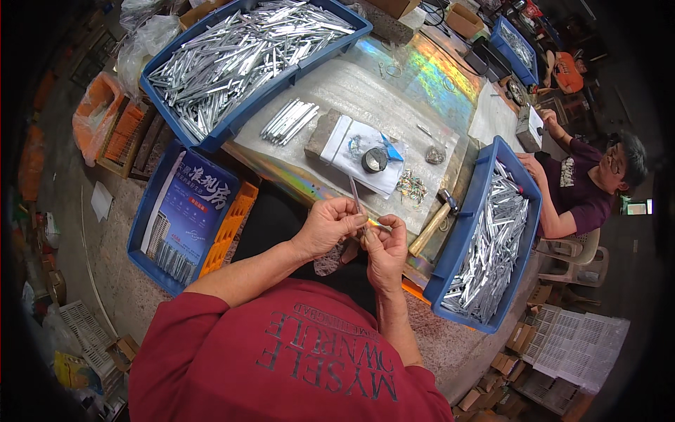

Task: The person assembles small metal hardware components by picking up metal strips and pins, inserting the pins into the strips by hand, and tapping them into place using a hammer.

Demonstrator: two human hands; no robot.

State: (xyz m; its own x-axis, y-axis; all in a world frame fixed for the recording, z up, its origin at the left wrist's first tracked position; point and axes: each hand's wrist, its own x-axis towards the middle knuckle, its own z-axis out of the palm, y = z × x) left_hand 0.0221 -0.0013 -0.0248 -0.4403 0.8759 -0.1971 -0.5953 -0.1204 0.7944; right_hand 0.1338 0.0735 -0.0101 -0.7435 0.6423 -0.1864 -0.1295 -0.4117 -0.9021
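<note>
A thin silver-grey metal strip (354, 193) stands up from my fingers at the table's near edge. My left hand (327, 228) pinches it between thumb and fingers. Close beside it, my right hand (387, 253) has its thumb and fingers pressed together near the strip's lower end; whatever lies in that pinch is too small to make out. Just beyond my hands is a block covered with white paper (344, 158), carrying a small black cup (374, 160) and a blue scrap (392, 148). Several small metal pieces (411, 188) lie heaped right of the block.
A large blue bin (292, 83) of metal strips fills the far left; another blue bin (457, 246) stands at right. Between lie a row of strips (290, 121) and a hammer (431, 228). A blue crate (135, 235) sits lower left. Another person (580, 176) sits at right.
</note>
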